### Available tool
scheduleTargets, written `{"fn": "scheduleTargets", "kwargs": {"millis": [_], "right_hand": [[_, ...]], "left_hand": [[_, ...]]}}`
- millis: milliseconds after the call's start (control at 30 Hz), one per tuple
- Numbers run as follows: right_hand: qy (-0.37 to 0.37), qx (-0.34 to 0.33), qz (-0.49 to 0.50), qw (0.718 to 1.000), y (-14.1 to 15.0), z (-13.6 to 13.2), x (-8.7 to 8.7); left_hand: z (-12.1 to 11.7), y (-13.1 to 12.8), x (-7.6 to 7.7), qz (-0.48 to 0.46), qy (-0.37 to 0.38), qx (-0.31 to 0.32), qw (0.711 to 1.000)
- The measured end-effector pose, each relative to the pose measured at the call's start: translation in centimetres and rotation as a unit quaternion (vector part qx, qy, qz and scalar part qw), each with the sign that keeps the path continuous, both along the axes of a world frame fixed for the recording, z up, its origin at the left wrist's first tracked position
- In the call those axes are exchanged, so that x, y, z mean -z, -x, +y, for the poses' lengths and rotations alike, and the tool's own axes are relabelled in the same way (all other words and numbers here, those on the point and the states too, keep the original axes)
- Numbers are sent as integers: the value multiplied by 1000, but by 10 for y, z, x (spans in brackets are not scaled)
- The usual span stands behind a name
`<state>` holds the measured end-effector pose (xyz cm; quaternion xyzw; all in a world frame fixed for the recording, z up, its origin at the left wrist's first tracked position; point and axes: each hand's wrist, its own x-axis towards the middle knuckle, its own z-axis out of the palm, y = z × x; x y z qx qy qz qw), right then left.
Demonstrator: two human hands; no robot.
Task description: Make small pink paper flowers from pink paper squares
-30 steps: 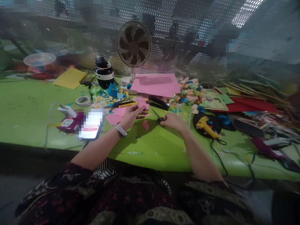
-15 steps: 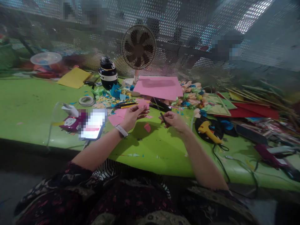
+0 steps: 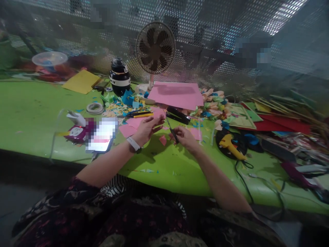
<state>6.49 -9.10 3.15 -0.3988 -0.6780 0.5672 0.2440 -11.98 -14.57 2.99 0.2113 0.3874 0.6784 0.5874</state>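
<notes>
My left hand [image 3: 147, 129], with a white-banded watch on its wrist, is closed on a piece of pink paper [image 3: 159, 112] that shows above its fingertips. In my right hand [image 3: 187, 138] is a pair of scissors [image 3: 174, 134], dark at the handle, with the blades pointing up and left beside the held paper. A small folded pink piece [image 3: 162, 140] rests on the green tabletop [image 3: 169, 171] between and below the hands. More pink paper [image 3: 127, 129] lies left of my left hand.
A black stapler [image 3: 178, 115], pink sheets [image 3: 177, 94] and a fan [image 3: 155, 48] stand beyond the hands. Paper scraps surround them. A phone [image 3: 104, 135] and tape roll [image 3: 95, 108] are left; a yellow glue gun [image 3: 231, 145] with a cord lies right.
The scissors have come closer to my left hand as my right hand moved left. A pink strip right of the scissors now shows. The view has shifted slightly.
</notes>
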Motion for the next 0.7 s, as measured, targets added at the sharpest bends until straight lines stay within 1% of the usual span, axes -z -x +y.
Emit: {"fn": "scheduleTargets", "kwargs": {"millis": [200, 533, 700], "right_hand": [[-4, 1, -7, 1000, -1, -2, -4], [-4, -10, -4, 1000, -4, 0, -2], [-9, -8, -6, 1000, -5, 0, -2]], "left_hand": [[-3, -4, -5, 23, 18, 15, 999], [-3, -3, -4, 49, 0, 25, 998], [-4, -4, -6, 44, 3, 22, 999]]}}
